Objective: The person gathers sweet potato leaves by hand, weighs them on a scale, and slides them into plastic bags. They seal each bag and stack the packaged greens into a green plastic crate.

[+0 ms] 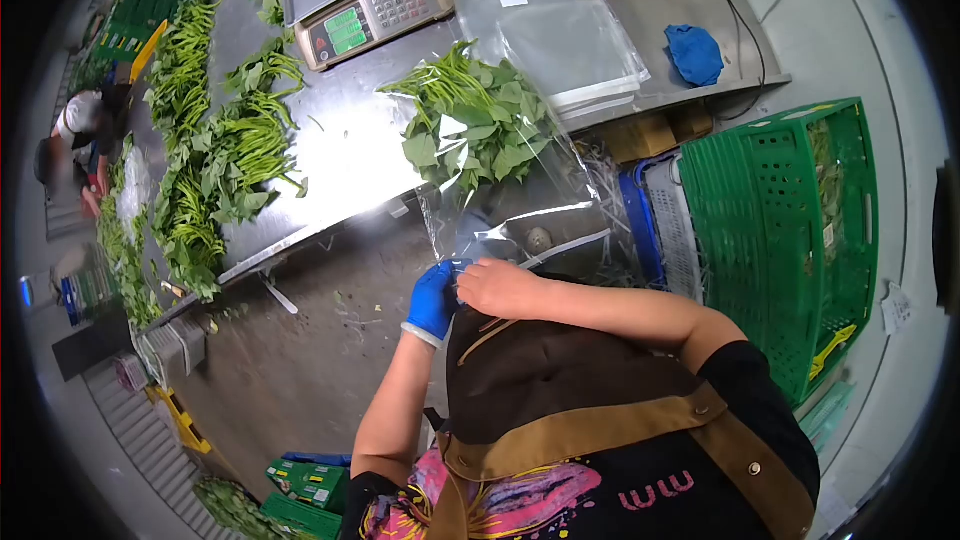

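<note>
A clear plastic bag (pixel 470 208) holds a bunch of leafy greens (pixel 480 120) with long green stems, resting near the table's front edge. Its near end stretches off the table toward my body. My left hand (pixel 431 302), in a blue glove, is closed on that end. Bare and right beside it, my right hand (pixel 497 288) is also closed at the bag's end, its fingertips partly hidden. The two hands nearly touch, just in front of my brown apron (pixel 545 360).
Rows of loose greens (pixel 185 140) lie along the steel table (pixel 335 140). Behind the bag stands a scale (pixel 375 15), with flat clear bags (pixel 565 40) alongside. A blue crumpled item (pixel 693 55) lies at right, above stacked green crates (pixel 760 220). Another person (pixel 85 125) works far left.
</note>
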